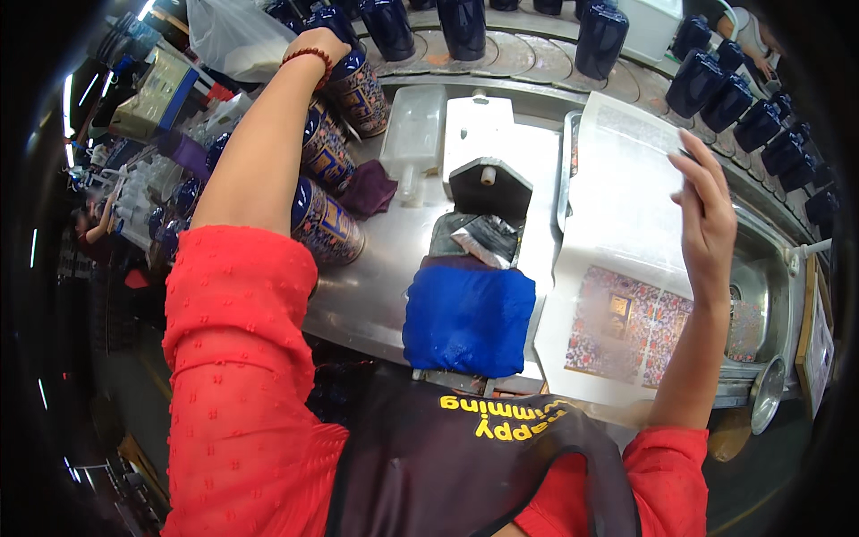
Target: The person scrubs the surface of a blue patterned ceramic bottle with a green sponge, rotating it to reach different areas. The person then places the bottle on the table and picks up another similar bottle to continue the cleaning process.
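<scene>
My left hand (320, 45), a beaded bracelet at its wrist, is closed at the top of a dark blue ceramic bottle (358, 97) wrapped in a colourful patterned decal. Its fingertips are partly hidden. Two similar decorated bottles, one nearer (327, 224) and one between (326, 152), stand beside my forearm. My right hand (707, 210) is raised over the right side of a white board (617, 192), fingers stretched and slightly bent. A small dark spot shows by its fingertips; I cannot tell what it is. Patterned decal sheets (617, 327) lie on the board's near part.
A blue cloth (470, 318) covers a rest before me, below a white stand (480, 134). Beside them are a clear plastic bottle (416, 143) and a purple cloth (369, 188). Plain blue bottles (599, 40) line a curved conveyor (528, 58). A metal basin (774, 295) sits right.
</scene>
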The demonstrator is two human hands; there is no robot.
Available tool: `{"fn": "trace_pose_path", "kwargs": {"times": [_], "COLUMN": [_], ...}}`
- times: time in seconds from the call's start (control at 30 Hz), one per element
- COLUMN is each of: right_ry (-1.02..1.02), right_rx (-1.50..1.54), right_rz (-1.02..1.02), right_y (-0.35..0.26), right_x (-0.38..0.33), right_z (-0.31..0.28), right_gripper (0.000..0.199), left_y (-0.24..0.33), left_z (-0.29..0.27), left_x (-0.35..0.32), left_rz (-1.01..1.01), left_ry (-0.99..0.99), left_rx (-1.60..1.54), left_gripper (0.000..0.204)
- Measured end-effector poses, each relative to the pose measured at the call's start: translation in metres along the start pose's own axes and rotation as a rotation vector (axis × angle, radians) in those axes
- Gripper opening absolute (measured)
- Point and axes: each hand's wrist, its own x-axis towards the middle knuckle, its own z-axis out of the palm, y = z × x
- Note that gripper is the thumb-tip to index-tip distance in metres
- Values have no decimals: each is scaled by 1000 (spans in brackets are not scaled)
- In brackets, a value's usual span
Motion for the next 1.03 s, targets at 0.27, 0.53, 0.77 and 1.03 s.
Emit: {"fn": "trace_pose_path", "kwargs": {"times": [0.27, 0.53, 0.77, 1.03], "right_ry": [28, -73, 185, 99], "right_rx": [-10, -289, -254, -460], "right_rz": [-240, -185, -190, -230], "right_y": [68, 113, 132, 60], "right_x": [168, 306, 290, 236], "right_z": [123, 246, 235, 92], "right_gripper": [30, 38, 28, 25], "left_y": [25, 10, -7, -6], "left_z": [-58, -118, -34, 3], "left_x": [-51, -271, -322, -343], "left_rz": [207, 744, 630, 562], "left_ry": [1, 352, 181, 49], "left_rx": [291, -315, -643, -1021], "left_gripper": [57, 47, 32, 27]}}
